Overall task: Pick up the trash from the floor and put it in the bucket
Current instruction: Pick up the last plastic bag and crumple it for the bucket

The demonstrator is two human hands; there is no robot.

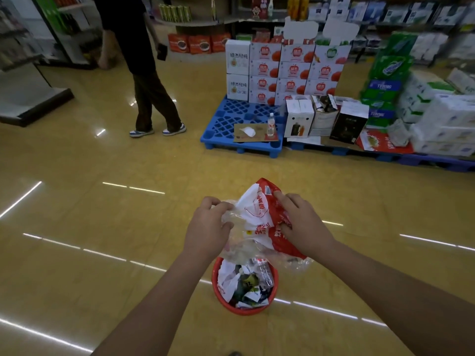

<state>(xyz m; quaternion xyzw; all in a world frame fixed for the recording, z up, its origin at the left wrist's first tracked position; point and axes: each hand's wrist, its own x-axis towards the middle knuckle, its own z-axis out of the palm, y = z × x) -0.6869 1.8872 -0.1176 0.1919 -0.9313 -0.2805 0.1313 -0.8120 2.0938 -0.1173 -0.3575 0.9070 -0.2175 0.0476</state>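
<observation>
Gripping red-and-white plastic bag (267,219) with clear wrap, both hands curled on it: left hand (209,228), right hand (303,222) | bag held above red bucket (223,299) | bucket on floor (102,227), holding trash

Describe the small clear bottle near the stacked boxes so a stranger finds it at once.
Find the blue pallet that carries the stack of white boxes with red apples. On its bare front part lies a flat brown cardboard, and the bottle stands upright at the cardboard's right end. It is the only upright, see-through thing there; its neighbour is a crumpled white scrap.
</observation>
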